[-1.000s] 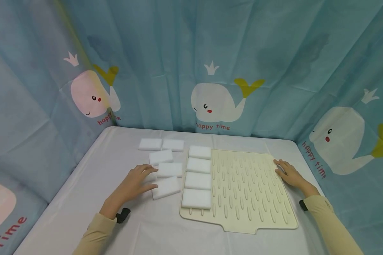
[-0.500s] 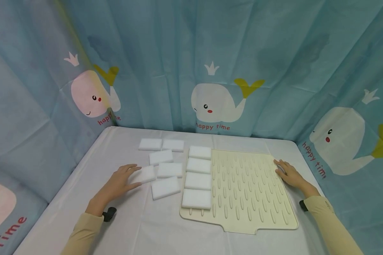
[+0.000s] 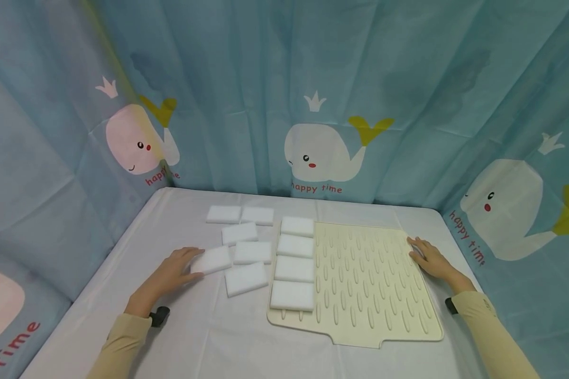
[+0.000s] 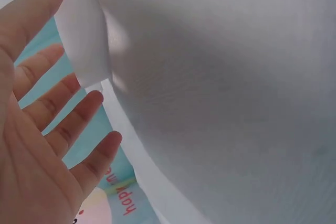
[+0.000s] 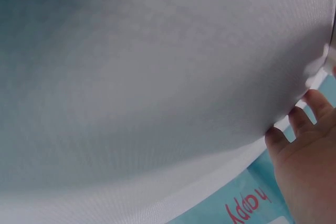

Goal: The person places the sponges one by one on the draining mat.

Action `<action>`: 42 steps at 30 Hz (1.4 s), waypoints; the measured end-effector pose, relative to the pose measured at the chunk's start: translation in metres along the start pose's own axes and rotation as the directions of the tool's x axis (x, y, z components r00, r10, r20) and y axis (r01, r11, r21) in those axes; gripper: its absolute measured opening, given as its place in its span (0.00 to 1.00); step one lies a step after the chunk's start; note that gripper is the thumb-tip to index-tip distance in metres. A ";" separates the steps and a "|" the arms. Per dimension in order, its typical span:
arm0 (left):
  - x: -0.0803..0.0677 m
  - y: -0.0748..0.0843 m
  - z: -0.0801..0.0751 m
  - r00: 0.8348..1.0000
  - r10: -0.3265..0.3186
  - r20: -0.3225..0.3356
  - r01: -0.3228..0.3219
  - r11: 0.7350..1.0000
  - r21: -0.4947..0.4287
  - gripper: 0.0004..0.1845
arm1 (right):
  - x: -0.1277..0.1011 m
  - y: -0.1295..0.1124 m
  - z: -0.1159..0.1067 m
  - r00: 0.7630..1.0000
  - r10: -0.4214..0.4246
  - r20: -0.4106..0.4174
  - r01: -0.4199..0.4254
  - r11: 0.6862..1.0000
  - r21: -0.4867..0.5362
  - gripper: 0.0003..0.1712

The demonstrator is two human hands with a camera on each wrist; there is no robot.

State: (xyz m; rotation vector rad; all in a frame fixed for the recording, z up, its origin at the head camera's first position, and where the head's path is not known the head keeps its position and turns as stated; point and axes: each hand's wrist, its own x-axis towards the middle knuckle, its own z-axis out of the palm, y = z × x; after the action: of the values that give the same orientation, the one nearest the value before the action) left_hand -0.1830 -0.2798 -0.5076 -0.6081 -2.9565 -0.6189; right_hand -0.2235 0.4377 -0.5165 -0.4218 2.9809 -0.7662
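Observation:
My left hand (image 3: pixel 173 269) lies on the white tablecloth with its fingers straight, its tips touching the left end of a white sponge (image 3: pixel 212 259). In the left wrist view the hand (image 4: pixel 42 129) is spread and the thumb meets the sponge (image 4: pixel 84 40). Several more white sponges lie loose just right of it, such as one sponge (image 3: pixel 246 278) near me. A cream ribbed mat (image 3: pixel 370 279) carries a column of sponges (image 3: pixel 294 268) along its left edge. My right hand (image 3: pixel 430 258) rests flat on the mat's right edge; its fingers (image 5: pixel 307 129) show in the right wrist view.
The table (image 3: pixel 227 337) is covered in white cloth and is walled on three sides by a blue whale-print curtain (image 3: pixel 313 105). Two sponges (image 3: pixel 239 215) lie at the back left, close to the curtain.
My left hand has drawn back to the left and towards me, off the loose sponges. One sponge has come left with it out of the group. The right hand has stayed put.

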 end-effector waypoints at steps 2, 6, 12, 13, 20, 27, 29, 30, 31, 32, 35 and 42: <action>0.000 0.000 0.000 1.000 -0.002 0.008 0.003 1.000 -0.015 0.35 | -0.001 0.001 0.001 1.000 -0.021 -0.010 0.022 1.000 0.021 0.33; -0.001 0.001 -0.002 0.999 -0.030 0.030 0.031 0.999 -0.035 0.35 | -0.003 0.003 0.003 0.997 -0.071 -0.034 0.073 0.996 0.052 0.33; -0.003 0.005 -0.008 0.997 -0.066 0.048 0.067 0.997 -0.041 0.35 | -0.001 0.001 0.000 1.000 -0.008 -0.001 0.008 1.000 0.030 0.34; -0.003 0.005 -0.010 0.997 -0.067 0.046 0.069 0.997 -0.040 0.35 | 0.000 0.001 0.000 1.000 0.006 0.007 -0.006 1.000 0.017 0.34; 0.000 0.009 -0.022 0.997 -0.067 0.045 0.069 0.997 -0.041 0.34 | 0.002 0.003 0.000 0.999 0.036 0.030 -0.035 0.999 -0.026 0.33; 0.009 0.009 -0.024 1.000 -0.006 0.014 0.007 0.998 -0.055 0.33 | 0.002 0.003 0.000 0.999 0.035 0.026 -0.035 0.999 -0.023 0.34; 0.013 0.013 -0.025 1.000 0.028 -0.004 -0.028 0.998 -0.055 0.33 | 0.002 0.003 0.000 0.999 0.038 0.027 -0.037 0.999 -0.023 0.34; 0.015 0.015 -0.025 0.999 0.042 -0.009 -0.043 0.997 -0.061 0.33 | 0.002 0.003 0.000 0.999 0.040 0.028 -0.039 0.999 -0.023 0.34; 0.017 0.017 -0.026 0.998 0.055 -0.013 -0.056 0.996 -0.068 0.32 | 0.002 0.003 0.000 0.999 0.041 0.028 -0.040 0.999 -0.024 0.34; 0.019 0.018 -0.026 0.998 0.067 -0.013 -0.068 0.995 -0.072 0.32 | 0.002 0.003 0.000 0.999 0.042 0.027 -0.041 0.999 -0.025 0.34; 0.025 0.025 -0.028 0.998 0.069 -0.011 -0.070 0.995 -0.075 0.32 | 0.002 0.003 0.000 0.999 0.045 0.024 -0.044 0.999 -0.032 0.34; 0.045 0.038 -0.026 0.995 0.095 0.020 -0.094 0.993 -0.069 0.32 | 0.001 0.001 0.000 0.999 0.028 0.015 -0.028 0.999 -0.019 0.33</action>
State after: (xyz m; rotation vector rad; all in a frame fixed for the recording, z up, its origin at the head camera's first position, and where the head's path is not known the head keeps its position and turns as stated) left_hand -0.2102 -0.2416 -0.4635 -0.7616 -2.9177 -0.7104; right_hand -0.2247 0.4378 -0.5169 -0.3835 2.9759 -0.7294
